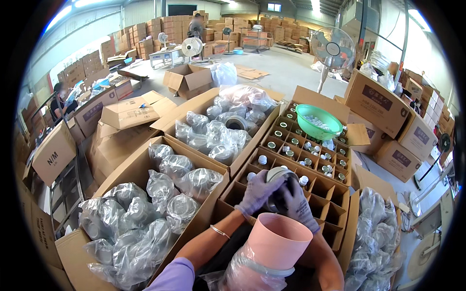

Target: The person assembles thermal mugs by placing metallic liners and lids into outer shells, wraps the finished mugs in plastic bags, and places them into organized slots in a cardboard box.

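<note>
Gripping shared: grey container (278, 198) is clasped by left hand (259, 192) and right hand (297, 204) | risk: could be knocked against pink cylinder (272, 248) if either slips

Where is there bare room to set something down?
Bare grey concrete floor lies between the flattened brown cardboard and the tall white fan. Nearer, several brown cardboard divider cells right of the purple-gloved right hand look unfilled, though their bottoms are dark. Crowded: the clear plastic-bagged items at left, and the silver-topped containers around the green plastic basin.
</note>
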`<action>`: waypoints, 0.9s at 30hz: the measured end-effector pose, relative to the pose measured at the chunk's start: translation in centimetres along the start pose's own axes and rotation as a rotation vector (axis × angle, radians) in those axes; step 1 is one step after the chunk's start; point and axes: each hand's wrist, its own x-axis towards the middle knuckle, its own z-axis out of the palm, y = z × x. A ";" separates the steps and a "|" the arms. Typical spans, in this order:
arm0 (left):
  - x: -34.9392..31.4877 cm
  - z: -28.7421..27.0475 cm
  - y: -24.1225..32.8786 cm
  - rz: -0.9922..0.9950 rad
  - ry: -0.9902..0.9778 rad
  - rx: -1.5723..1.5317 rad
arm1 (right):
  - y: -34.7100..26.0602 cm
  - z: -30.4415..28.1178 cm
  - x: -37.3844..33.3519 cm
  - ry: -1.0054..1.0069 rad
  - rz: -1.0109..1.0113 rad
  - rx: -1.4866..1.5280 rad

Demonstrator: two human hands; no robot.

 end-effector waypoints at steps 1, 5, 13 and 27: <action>-0.7 0.5 0.2 0.048 0.064 0.054 | -0.9 0.4 0.0 0.075 0.176 0.168; -0.5 2.5 -1.8 0.513 0.088 0.489 | 5.8 5.6 -1.5 0.195 0.785 1.031; -0.4 1.1 -4.0 0.299 0.010 0.295 | 5.5 6.8 -2.0 0.232 0.623 1.090; 1.7 -0.8 -2.3 -0.237 -0.217 0.236 | 1.2 -2.3 -1.2 -0.408 -0.556 -0.479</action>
